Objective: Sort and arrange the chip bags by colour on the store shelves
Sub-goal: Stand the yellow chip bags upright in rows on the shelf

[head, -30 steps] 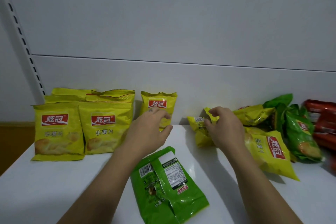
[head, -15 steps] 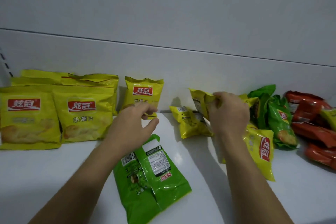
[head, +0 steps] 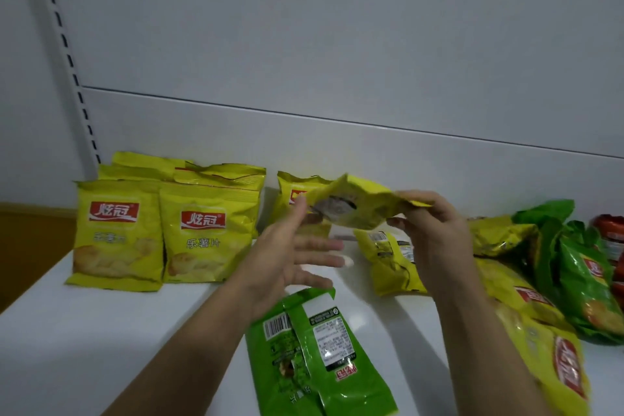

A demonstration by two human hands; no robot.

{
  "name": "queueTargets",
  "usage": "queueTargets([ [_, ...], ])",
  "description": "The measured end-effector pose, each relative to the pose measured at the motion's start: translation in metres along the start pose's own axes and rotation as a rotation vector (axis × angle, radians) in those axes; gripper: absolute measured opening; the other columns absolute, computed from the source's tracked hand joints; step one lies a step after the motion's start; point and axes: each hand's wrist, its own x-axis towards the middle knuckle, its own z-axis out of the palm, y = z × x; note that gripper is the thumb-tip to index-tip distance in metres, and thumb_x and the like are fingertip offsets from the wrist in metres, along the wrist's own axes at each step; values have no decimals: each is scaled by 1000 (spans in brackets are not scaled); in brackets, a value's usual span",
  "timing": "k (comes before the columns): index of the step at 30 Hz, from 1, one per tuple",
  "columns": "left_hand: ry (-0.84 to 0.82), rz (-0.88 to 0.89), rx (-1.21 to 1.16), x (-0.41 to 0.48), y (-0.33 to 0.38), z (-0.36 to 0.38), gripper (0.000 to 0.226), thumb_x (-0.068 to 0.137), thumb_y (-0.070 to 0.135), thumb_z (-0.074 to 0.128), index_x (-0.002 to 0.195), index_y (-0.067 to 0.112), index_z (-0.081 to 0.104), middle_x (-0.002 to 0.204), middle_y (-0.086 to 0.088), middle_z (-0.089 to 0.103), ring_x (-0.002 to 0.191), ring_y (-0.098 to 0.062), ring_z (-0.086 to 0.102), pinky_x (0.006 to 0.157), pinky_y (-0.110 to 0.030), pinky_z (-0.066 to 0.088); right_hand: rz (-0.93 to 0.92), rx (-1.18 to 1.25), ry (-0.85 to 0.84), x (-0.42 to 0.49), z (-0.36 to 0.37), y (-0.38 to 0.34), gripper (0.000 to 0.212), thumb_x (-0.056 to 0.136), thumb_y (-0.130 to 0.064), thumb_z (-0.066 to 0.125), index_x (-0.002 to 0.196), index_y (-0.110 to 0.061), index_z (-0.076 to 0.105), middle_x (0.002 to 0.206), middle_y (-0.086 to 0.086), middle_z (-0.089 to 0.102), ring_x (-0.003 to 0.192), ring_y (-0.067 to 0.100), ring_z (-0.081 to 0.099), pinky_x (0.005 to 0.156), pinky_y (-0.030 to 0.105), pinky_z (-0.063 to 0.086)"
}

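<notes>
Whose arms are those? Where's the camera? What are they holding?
Those are a person's arms. The camera sits on their head, looking down, so every picture shows what they see. They are sorting chip bags by colour on a white shop shelf. At the left stand neat yellow bags. A green bag lies back side up in front. A jumbled pile of yellow, green and red bags sits at the right. The right hand pinches one yellow bag in the air; the left hand is open beside it.

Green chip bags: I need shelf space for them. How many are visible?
3. The front green bag lies back-up at centre; the right green bag sits far right; the rear green bag pokes up behind it. More may be hidden.
</notes>
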Motion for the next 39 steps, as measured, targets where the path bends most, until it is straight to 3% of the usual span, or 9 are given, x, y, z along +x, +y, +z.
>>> queueTargets([
  [5, -36, -9, -234, -1, 4, -2, 48, 85, 38, 57, 125, 12, 59, 114, -15, 69, 102, -35, 67, 79, -52, 58, -82, -148, -379, -22, -3, 15, 39, 66, 11, 52, 73, -19, 76, 106, 7, 72, 107, 26, 64, 84, 39, 52],
  [12, -21, 80, -98, 3, 4, -15, 38, 90, 0, 52, 123, 18, 56, 113, -9, 71, 103, -29, 68, 85, -40, 57, -199, -339, -113, -22, -5, 23, 65, 57, 9, 37, 88, -35, 75, 118, -8, 67, 117, 13, 59, 91, 36, 52],
  [15, -59, 117, -6, 2, 4, -18, 41, 90, -1, 52, 126, 20, 54, 113, -6, 71, 101, -25, 69, 83, -34, 58, -34, -295, -61, -21, -3, 27, 43, 81, -6, 57, 118, -26, 62, 117, -4, 67, 107, 15, 64, 87, 39, 55],
  [19, -144, 151, 112, 1, 4, -22, 56, 86, 7, 62, 138, 20, 46, 124, -5, 66, 108, -26, 66, 86, -34, 57, 237, -86, -146, -22, 1, 27, 88, 60, -57, 82, 134, -22, 50, 115, 6, 69, 105, 30, 66, 84, 48, 52],
  [22, -169, 166, 106, 0, 6, -22, 58, 82, 13, 64, 137, 20, 49, 123, -6, 67, 110, -29, 64, 83, -35, 57, 304, 41, -205, -24, 4, 21, 67, 59, -48, 85, 115, -18, 64, 106, 14, 70, 88, 40, 63, 76, 54, 46],
  [26, -100, 152, -183, 4, 5, -22, 58, 84, 54, 59, 133, 23, 52, 119, -9, 67, 108, -31, 63, 82, -46, 56, 284, 218, 14, -25, 10, 18, 26, 78, -16, 69, 103, -13, 63, 83, 3, 71, 71, 18, 68, 56, 28, 54],
  [29, -95, 206, -15, 1, -3, -10, 78, 66, 60, 75, 130, 20, 53, 121, -7, 67, 112, -29, 64, 86, -51, 55, 298, 272, -4, -28, 17, 22, 37, 77, -10, 67, 113, -8, 60, 97, 11, 72, 80, 23, 69, 60, 29, 57],
  [36, 251, 467, 95, -5, 13, -14, 31, 68, 32, 72, 94, 16, 71, 86, -5, 75, 76, -23, 69, 58, -32, 56, 311, 161, -226, -32, 23, 21, 90, 58, -56, 83, 122, 0, 57, 117, 18, 66, 106, 33, 63, 86, 41, 53],
  [39, 87, 307, 491, -15, 26, -36, 22, 67, 32, 75, 86, 21, 72, 78, -1, 74, 66, -19, 66, 54, -30, 56, 167, -71, -159, -28, 11, 17, 64, 70, -46, 77, 123, -16, 60, 112, 8, 69, 100, 20, 65, 80, 27, 53],
])
